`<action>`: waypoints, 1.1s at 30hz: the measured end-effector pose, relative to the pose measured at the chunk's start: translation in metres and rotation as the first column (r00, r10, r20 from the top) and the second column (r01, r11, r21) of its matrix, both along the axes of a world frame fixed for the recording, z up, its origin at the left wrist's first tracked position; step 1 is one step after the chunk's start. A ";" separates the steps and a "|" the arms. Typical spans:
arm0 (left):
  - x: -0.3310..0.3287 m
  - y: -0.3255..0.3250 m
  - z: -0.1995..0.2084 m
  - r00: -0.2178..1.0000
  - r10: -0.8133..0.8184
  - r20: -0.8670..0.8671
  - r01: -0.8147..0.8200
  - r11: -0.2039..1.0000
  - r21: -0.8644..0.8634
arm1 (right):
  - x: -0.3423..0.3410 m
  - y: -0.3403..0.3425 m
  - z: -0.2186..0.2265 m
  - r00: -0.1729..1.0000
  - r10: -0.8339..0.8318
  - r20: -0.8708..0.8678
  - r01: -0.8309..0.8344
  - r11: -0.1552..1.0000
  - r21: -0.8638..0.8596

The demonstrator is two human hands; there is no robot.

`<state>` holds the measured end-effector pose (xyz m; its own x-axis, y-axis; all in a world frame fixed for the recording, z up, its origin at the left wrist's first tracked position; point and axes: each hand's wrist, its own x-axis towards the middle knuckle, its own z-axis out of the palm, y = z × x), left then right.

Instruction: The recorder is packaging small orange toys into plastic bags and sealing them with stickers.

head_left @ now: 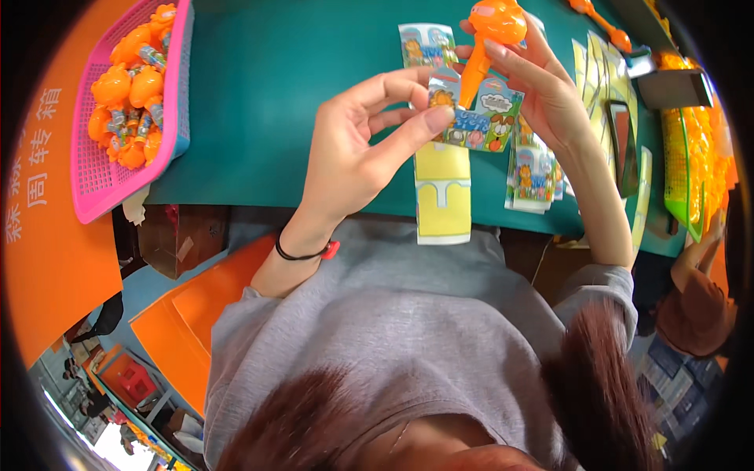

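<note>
My left hand (357,145) pinches the left edge of a printed cartoon sticker label (493,125) between thumb and fingers. My right hand (554,90) grips an orange plastic toy (500,22) with a rounded head and a narrow handle. The handle points down and its tip meets the label, partly in front of it. Beneath my hands a yellow backing strip (444,216) hangs over the table's near edge. Another printed label (424,43) lies just beyond. To the right, below my right hand, is a pile of similar labels (536,177).
On the left stands a pink basket (85,184) of orange toys. A green basket (691,212) with orange pieces is at the right, near another person's arm (697,263). A dark phone-like slab (623,149) and yellow strips (597,71) lie on the green table (283,94).
</note>
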<state>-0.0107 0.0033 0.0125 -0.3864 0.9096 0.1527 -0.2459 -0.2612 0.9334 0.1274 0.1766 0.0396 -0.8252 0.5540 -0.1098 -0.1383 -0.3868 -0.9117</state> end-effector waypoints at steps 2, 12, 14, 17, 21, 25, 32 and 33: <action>0.007 0.007 -0.004 0.994 0.014 -0.110 -0.018 0.999 -0.039 | 0.008 -0.003 -0.003 1.000 -0.004 -0.001 0.004 1.000 0.011; 0.014 0.012 0.008 0.987 -0.112 -0.119 0.087 0.976 -0.197 | 0.020 -0.015 -0.006 0.998 0.011 -0.055 -0.010 1.000 0.018; 0.015 0.012 0.010 0.982 -0.148 -0.121 0.117 0.966 -0.228 | 0.019 -0.018 -0.002 1.000 -0.013 -0.005 0.014 0.997 0.072; 0.016 0.015 0.008 0.977 -0.160 -0.144 0.125 0.966 -0.226 | 0.020 -0.017 -0.003 1.000 -0.011 -0.006 0.012 0.993 0.116; 0.013 0.018 0.002 0.982 -0.110 -0.156 0.075 0.974 -0.213 | 0.015 0.000 -0.037 0.747 0.224 -0.626 -0.258 0.965 0.039; 0.009 0.017 -0.005 0.983 -0.096 -0.154 0.059 0.971 -0.232 | 0.018 -0.019 -0.006 0.997 -0.075 -0.018 0.076 0.997 0.018; 0.007 0.019 -0.007 0.983 -0.110 -0.149 0.074 0.971 -0.226 | 0.019 -0.017 -0.010 0.993 -0.102 -0.053 0.104 0.994 0.028; 0.007 0.019 -0.007 0.983 -0.109 -0.146 0.074 0.972 -0.224 | 0.019 -0.016 -0.010 0.993 -0.102 -0.053 0.104 0.994 0.028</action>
<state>-0.0033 0.0224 0.0058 -0.2868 0.9580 -0.0003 -0.1062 -0.0314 0.9939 0.1463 0.1604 0.0293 -0.7676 0.6390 -0.0501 -0.2234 -0.3399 -0.9136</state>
